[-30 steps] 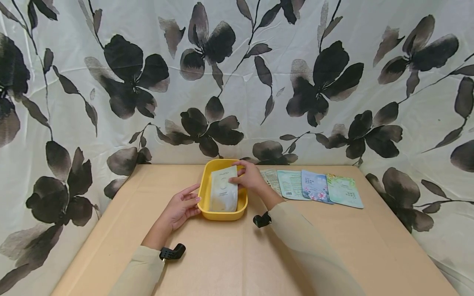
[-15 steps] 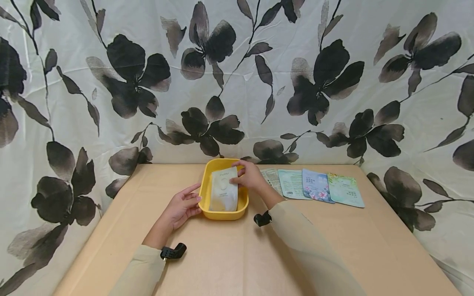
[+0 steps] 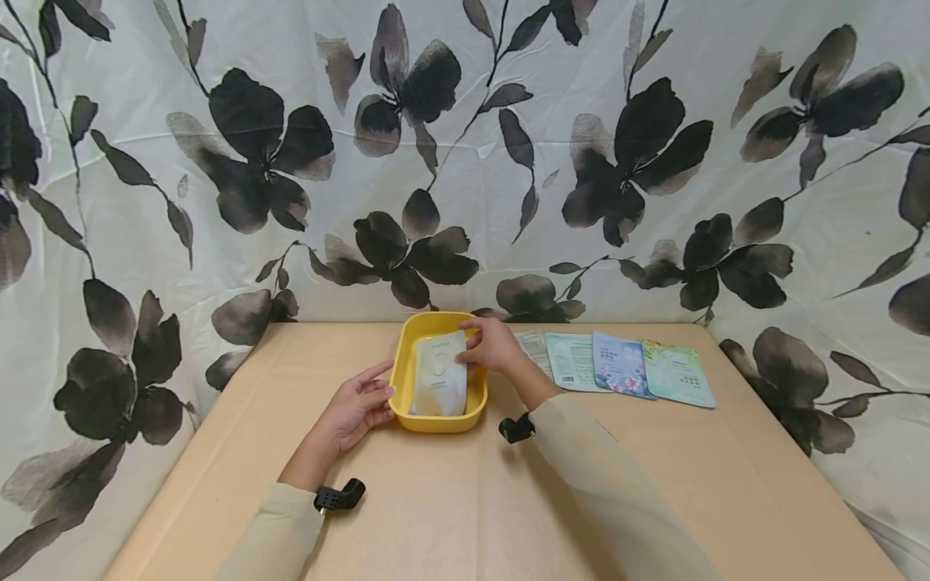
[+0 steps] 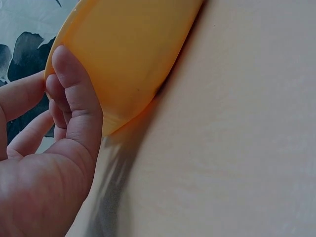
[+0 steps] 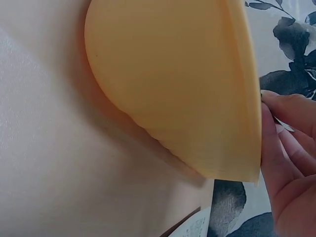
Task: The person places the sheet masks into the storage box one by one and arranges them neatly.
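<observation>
A yellow plastic basket [image 3: 474, 410] stands at the back middle of the table. Inside it leans a whitish face mask packet [image 3: 438, 375], its printed front facing up. My left hand [image 3: 354, 410] pinches the basket's left rim; in the left wrist view the thumb [image 4: 74, 89] lies against the outer wall. At the packet's upper right edge, my right hand [image 3: 494, 349] holds it between thumb and fingers, reaching over the basket's right rim. From the right wrist view the basket wall [image 5: 173, 74] hides the packet.
To the right of the basket several flat packets lie overlapped in a row: a text-covered one [image 3: 534, 352], a pale teal one [image 3: 576, 363], a blue floral one [image 3: 621, 367] and a green one [image 3: 677, 375]. A floral curtain [image 3: 508, 161] hangs behind the table.
My right thumb has shifted slightly right, toward the packet's edge, and the packet's top has dipped a little. The left hand and the basket stay in place.
</observation>
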Available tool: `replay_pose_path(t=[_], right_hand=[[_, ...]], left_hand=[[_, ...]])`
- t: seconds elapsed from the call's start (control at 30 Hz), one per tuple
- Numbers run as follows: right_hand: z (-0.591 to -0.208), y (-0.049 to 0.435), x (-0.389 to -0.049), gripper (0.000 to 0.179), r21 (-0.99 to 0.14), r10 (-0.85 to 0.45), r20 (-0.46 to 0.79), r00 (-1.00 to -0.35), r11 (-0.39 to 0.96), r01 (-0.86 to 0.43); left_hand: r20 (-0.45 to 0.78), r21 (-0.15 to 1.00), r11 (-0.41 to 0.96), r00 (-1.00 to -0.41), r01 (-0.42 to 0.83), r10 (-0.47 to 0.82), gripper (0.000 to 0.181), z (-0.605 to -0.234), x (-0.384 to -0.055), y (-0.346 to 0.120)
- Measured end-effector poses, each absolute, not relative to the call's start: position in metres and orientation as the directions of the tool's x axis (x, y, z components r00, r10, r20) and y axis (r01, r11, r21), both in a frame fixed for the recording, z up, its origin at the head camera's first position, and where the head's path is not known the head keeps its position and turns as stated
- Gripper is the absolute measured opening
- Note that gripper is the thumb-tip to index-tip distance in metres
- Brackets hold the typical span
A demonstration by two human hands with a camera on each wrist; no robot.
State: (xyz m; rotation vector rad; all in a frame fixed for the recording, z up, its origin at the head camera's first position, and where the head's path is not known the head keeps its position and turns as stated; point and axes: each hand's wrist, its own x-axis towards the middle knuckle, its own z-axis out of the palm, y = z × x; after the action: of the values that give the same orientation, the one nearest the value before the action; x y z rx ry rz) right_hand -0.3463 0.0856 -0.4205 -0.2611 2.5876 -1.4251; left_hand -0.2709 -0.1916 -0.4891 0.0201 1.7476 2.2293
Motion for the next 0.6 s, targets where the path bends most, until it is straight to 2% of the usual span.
replay_pose_path(t=[0.6], right_hand=[[-0.4209,0.0878,-0.3447,0.067,-0.824,-0.234,-0.051,-0.971,0.559,-0.092]], left_hand=[[-0.164,0.949,-0.224,-0.953,-0.222,0.254,0.067,-0.4891,-0.2676,-0.1919]])
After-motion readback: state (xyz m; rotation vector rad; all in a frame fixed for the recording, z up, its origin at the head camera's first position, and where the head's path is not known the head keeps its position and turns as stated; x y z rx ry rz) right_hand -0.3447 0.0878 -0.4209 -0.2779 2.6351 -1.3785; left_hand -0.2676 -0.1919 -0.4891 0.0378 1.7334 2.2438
